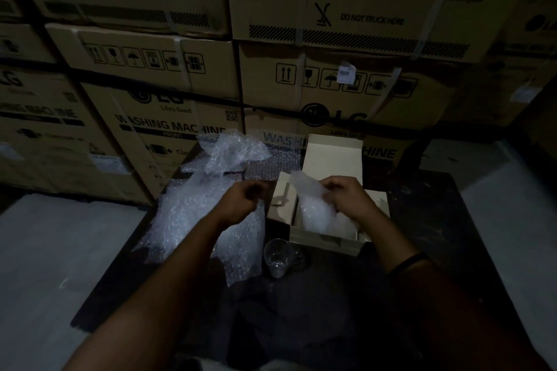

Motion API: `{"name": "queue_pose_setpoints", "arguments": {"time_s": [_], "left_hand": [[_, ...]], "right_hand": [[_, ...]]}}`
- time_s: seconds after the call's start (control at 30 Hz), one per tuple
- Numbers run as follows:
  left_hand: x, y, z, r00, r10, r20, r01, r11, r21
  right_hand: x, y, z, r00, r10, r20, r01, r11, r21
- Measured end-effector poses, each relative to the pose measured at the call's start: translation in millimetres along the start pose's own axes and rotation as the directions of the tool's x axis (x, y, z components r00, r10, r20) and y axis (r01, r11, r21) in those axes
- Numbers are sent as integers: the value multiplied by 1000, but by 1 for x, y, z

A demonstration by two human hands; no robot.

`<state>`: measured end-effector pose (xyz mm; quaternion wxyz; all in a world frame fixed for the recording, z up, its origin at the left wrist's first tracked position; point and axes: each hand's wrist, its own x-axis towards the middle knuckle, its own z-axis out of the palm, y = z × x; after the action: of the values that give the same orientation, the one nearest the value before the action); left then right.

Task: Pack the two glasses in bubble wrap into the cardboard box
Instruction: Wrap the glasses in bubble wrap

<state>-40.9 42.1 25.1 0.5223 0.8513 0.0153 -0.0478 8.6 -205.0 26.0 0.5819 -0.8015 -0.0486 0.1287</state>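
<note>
L arm [168, 265] & R arm [422, 280] stretched fwd, hands near each other. L hand [241, 202] knuckles up, fingers curled; grip unclear. R hand [346, 194] pinches white bubble-wrap bundle [316, 214]; R wrist w/ thin black band [407, 262].

The view is dim and grainy, darkest toward the near edge, where both forearms almost melt into the black table [422, 205]. The brightest spots sit around the fingers. Left of the left hand [241, 199], the bubble wrap [193, 214] throws small sparkling glints. Just beyond the right hand [346, 196], the pale cardboard box [331, 156] catches soft light. The wrapped bundle [319, 214] held in the right fingers [333, 188] is smeared by blur. Far beyond the fingers, the stacked cartons [331, 69] bow at the frame's edges, their print soft.
</note>
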Motion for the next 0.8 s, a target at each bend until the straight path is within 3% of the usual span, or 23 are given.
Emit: {"name": "queue_pose_setpoints", "arguments": {"time_s": [0.07,0.17,0.23,0.4,0.53,0.63,0.8], "left_hand": [[-7,-27,-1,997,-37,64,24,981,193],[-19,-55,6,973,-111,201,39,943,331],[-28,-65,14,955,-130,267,33,940,340],[-44,-74,33,923,-138,358,34,959,282],[-52,-71,44,947,-104,303,40,976,213],[-51,-77,48,963,-94,253,55,986,159],[-50,-80,50,973,-94,212,67,989,130]], "right_hand": [[-2,7,2,988,147,-51,-132,966,222],[-5,17,4,965,254,70,-248,782,572],[-8,23,6,958,250,138,-279,717,639],[-22,30,15,965,232,124,-261,784,564],[-36,33,28,950,294,103,-302,792,531],[-47,33,38,948,290,133,-319,858,404],[-57,33,62,980,189,67,-198,966,167]]}}
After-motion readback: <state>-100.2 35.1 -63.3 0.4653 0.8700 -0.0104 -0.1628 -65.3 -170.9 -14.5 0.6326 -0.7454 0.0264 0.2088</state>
